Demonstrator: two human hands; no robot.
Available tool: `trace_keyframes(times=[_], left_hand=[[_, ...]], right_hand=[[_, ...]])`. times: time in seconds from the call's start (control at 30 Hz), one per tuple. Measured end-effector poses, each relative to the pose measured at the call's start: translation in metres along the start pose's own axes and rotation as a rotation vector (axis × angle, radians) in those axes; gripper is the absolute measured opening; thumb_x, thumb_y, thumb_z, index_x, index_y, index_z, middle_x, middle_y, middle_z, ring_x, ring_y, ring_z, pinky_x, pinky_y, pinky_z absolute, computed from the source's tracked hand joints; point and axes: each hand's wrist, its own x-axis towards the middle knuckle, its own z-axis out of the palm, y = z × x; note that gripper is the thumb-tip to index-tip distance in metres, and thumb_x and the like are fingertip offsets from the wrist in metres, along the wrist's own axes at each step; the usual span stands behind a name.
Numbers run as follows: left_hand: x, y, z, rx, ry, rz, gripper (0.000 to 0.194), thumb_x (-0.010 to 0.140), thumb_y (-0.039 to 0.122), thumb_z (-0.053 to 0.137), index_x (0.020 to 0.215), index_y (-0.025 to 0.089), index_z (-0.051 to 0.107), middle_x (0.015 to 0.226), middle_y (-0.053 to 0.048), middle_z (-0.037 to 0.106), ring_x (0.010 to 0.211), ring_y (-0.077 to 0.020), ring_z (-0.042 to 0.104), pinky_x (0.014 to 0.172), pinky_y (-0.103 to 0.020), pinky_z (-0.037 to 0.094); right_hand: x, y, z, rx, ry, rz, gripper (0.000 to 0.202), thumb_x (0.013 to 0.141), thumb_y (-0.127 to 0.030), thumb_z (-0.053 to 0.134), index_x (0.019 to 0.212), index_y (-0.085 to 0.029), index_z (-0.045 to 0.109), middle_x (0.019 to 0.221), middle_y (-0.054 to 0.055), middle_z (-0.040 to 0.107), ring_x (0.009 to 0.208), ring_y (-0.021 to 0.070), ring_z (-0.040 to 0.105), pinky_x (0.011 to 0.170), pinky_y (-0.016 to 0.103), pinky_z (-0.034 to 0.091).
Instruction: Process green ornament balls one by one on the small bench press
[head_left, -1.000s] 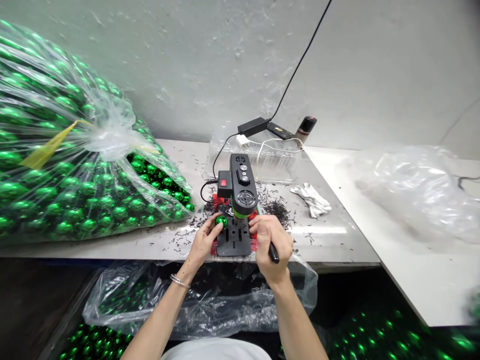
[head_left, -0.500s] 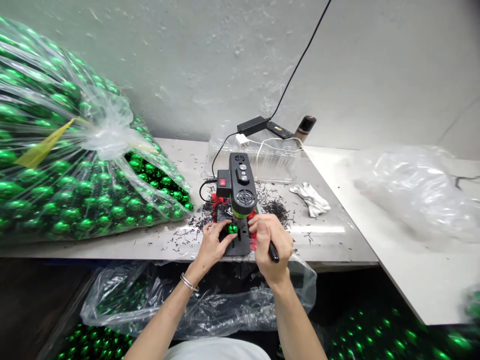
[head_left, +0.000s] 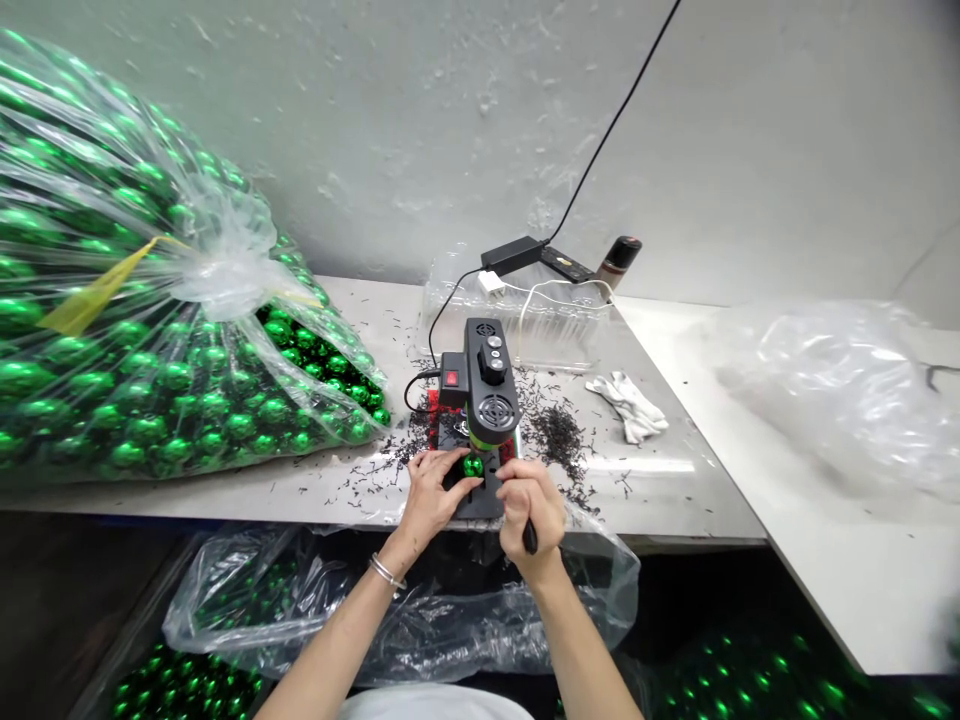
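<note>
Table: we look down on a pale tabletop (head_left: 675, 495) with a wall behind it.
Bag: on our left slumps a big clear bag (head_left: 172, 335) full of shiny green balls.
Machine: ahead of us stands a small black machine (head_left: 492, 375), its rounded front end overhanging a dark plate (head_left: 481, 508).
Left hand: our left hand (head_left: 433, 492) reaches forward and rightward, palm down, pinching one ball between thumb and fingers.
Right hand: our right hand (head_left: 532, 515) is a fist beside the plate, curled around a black handle (head_left: 530, 538) whose end points towards us; we cannot tell what it joins.
Ball: the pinched green ball (head_left: 473, 465) sits at our left fingertips, just below the machine's front end, with the right fist near, on its other side. Being round, it shows no long axis; our left hand is nearer, touching it.
</note>
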Motion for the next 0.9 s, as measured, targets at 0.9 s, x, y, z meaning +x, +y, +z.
trace_keyframes(times=[0.9], left_hand=[[0.007, 0.005, 0.000, -0.045, -0.021, -0.043, 0.031, 0.081, 0.032, 0.077, 0.111, 0.024, 0.072, 0.107, -0.007, 0.075, 0.106, -0.0267, 0.064, 0.106, -0.052, 0.038]], right_hand=[[-0.004, 0.004, 0.008, 0.025, 0.076, -0.016, 0.028, 0.096, -0.013, 0.036, 0.073, -0.021, 0.048, 0.074, 0.001, 0.055, 0.068, 0.0137, 0.056, 0.063, 0.029, 0.047]])
